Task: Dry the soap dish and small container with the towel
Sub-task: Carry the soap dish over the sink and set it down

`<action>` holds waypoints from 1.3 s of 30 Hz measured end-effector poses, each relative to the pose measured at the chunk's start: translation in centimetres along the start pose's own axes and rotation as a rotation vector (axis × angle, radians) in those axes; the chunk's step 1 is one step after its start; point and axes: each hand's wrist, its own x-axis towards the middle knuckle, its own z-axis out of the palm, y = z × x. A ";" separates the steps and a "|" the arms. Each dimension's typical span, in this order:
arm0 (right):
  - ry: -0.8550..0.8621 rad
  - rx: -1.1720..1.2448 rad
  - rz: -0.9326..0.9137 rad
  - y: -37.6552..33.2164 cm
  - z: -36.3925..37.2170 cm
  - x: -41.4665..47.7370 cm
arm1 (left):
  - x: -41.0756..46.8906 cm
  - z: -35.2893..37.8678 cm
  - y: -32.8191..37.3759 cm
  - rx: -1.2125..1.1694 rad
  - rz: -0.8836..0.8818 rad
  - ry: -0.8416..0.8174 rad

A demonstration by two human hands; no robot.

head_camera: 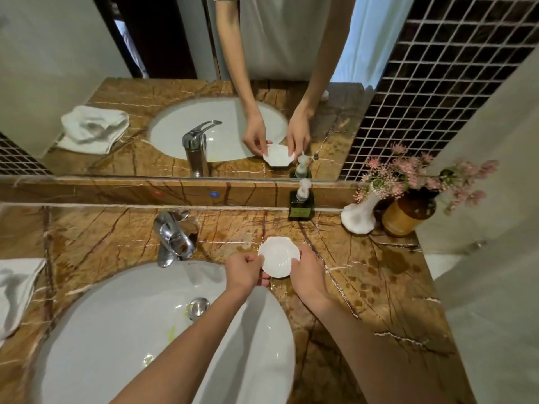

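Note:
A small white soap dish (278,256) with a faceted rim is held just above the brown marble counter, right of the tap. My left hand (244,270) grips its left edge and my right hand (306,271) grips its right edge. The dish is empty. A white towel (16,290) lies crumpled on the counter at the far left, apart from both hands. I see no small container that I can pick out for certain.
A white basin (122,339) fills the lower left, with a chrome tap (173,239) behind it. A dark soap dispenser (302,204), a white vase (358,218) with pink flowers and an amber jar (407,214) stand at the back right. The mirror above repeats the scene. Wet patches mark the counter (379,275).

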 end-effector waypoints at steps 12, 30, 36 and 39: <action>0.041 -0.047 0.039 -0.9 0.8 2.5 | 2.1 0.4 0.6 0.031 0.030 0.047; 0.080 -0.007 -0.082 -1.1 -0.8 -0.2 | 0.1 -1.7 1.0 0.148 0.227 0.049; 0.059 -0.045 -0.165 -0.6 -2.3 -4.0 | -2.9 -3.0 0.6 0.565 0.580 -0.013; 0.048 -0.088 -0.249 0.1 -3.0 -6.4 | -4.8 -3.0 0.0 0.771 0.696 -0.105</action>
